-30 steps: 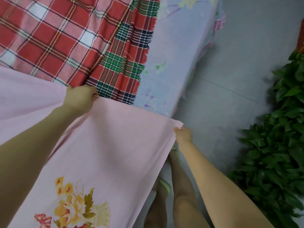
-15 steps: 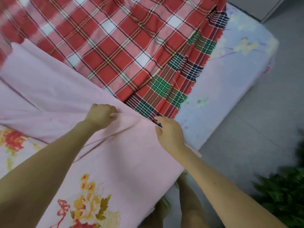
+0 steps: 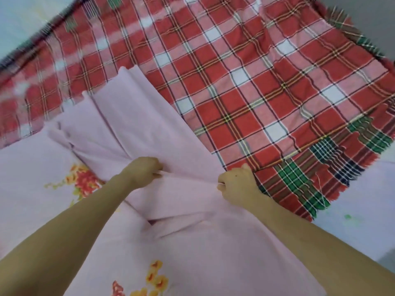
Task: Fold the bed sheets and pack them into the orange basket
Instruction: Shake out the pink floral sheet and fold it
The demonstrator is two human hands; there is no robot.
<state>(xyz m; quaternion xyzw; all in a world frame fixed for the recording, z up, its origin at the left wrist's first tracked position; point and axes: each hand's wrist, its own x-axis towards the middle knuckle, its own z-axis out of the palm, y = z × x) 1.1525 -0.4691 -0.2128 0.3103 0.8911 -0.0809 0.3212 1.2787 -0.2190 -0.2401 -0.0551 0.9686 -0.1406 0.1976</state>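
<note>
A pink bed sheet (image 3: 136,129) with orange and red flower prints lies bunched across the bed in front of me. My left hand (image 3: 144,169) pinches a fold of its edge near the middle. My right hand (image 3: 237,184) grips the same edge a little to the right, fingers curled round the cloth. Between the two hands the pink cloth is gathered into creases. A red plaid sheet (image 3: 245,82) with a green and dark fringed border is spread flat beyond the pink one. The orange basket is not in view.
The bed has a pale lilac printed cover (image 3: 359,214), bare at the right beside the plaid sheet's frayed corner. Grey floor (image 3: 384,261) shows at the lower right past the bed's edge.
My right hand has carried the pink sheet's corner from the bed's side in toward my left hand. The view has swung up and left over the bed; the plant and floor have left the frame.
</note>
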